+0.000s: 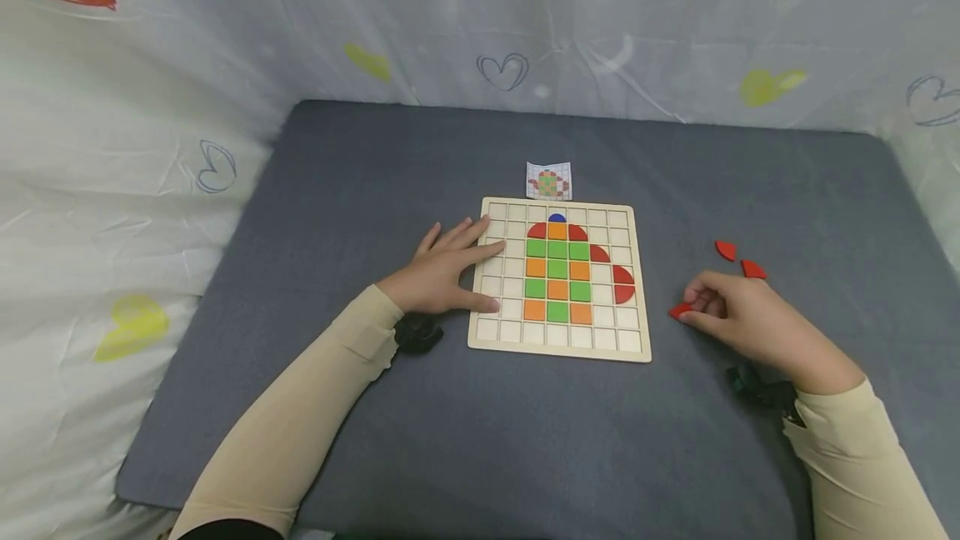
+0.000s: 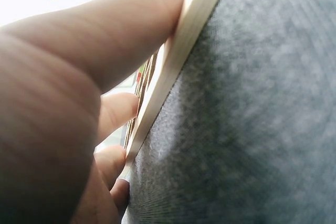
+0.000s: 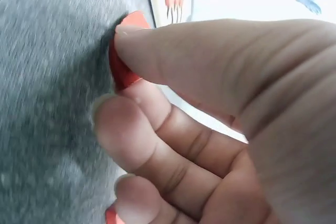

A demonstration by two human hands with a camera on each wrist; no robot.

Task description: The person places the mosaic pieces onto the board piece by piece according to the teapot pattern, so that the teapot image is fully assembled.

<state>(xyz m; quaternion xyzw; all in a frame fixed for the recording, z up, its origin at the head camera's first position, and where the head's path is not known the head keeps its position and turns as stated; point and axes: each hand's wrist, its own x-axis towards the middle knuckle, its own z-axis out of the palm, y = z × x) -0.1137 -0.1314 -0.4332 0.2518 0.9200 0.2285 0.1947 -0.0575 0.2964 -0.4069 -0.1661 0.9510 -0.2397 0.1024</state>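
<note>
A square wooden grid board [image 1: 558, 350] lies on the grey cloth, with green and orange square tiles, red quarter-round tiles and a blue half-round tile in its cells. My left hand [image 1: 438, 273] rests spread on the board's left edge, thumb near the lower corner and fingertips higher up. In the left wrist view the fingers lie along the wooden rim [image 2: 181, 40]. To the right of the board, my right hand [image 1: 742, 315] pinches a red quarter-round tile [image 1: 678, 310] between thumb and index finger, close over the cloth. The right wrist view shows this tile [image 3: 122, 72] partly covered by the thumb.
Two loose red quarter-round tiles [image 1: 725, 250] lie beyond my right hand. A small pattern card [image 1: 549, 182] with a similar coloured figure sits against the board's far edge. Behind the grey table [image 1: 360, 173] hangs a white curtain [image 1: 450, 15] with printed hearts and lettering.
</note>
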